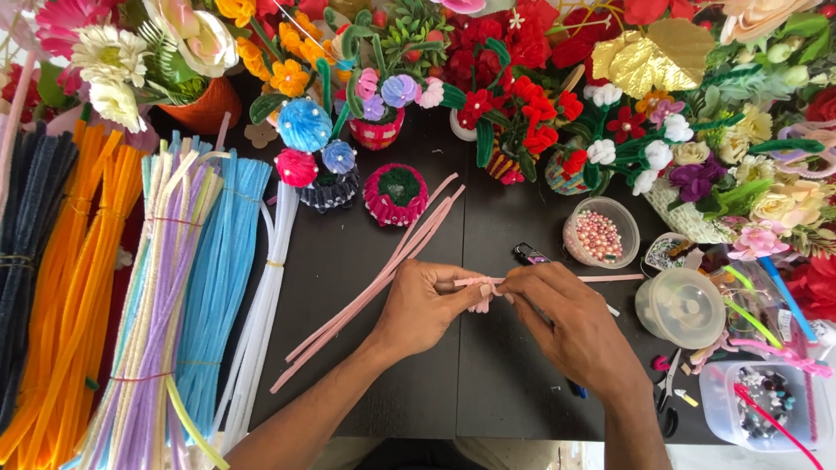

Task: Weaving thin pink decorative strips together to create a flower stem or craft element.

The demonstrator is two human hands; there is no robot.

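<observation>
Both forearms come up from the near edge of the dark surface (pixel 488 392), and the hands meet over its middle. Her left hand (pixel 428 300) is closed, fingertips pinched on a small pink pipe-cleaner piece (pixel 482 294) with short ends hanging below it. His or her right hand (pixel 557 309) is closed on the same piece from the other side, and a pink stem runs on from it toward the right. Whether the piece is twisted into a loop or a knot I cannot quite tell from here.

Just right of the right wrist lie small scissors (pixel 667 396), and beyond them, at the near right corner, a clear rectangular tub of mixed beads (pixel 766 409). Left of the left hand, loose pink pipe cleaners (pixel 366 296) fan out slantwise across the surface. Further left lie bundles: white (pixel 257 322), light blue (pixel 218 287), pastel mixed (pixel 157 322), orange (pixel 74 296) and dark ones (pixel 30 252).

Right of the hands stands a round clear container with a lid (pixel 681 306). Behind it sits an open round tub of pinkish pearl beads (pixel 601 233), with a small dark object (pixel 530 254) just beside it.

Along the far edge stand little pots and baskets of handmade flowers (pixel 505 113) in red, pink, yellow, white and purple.
</observation>
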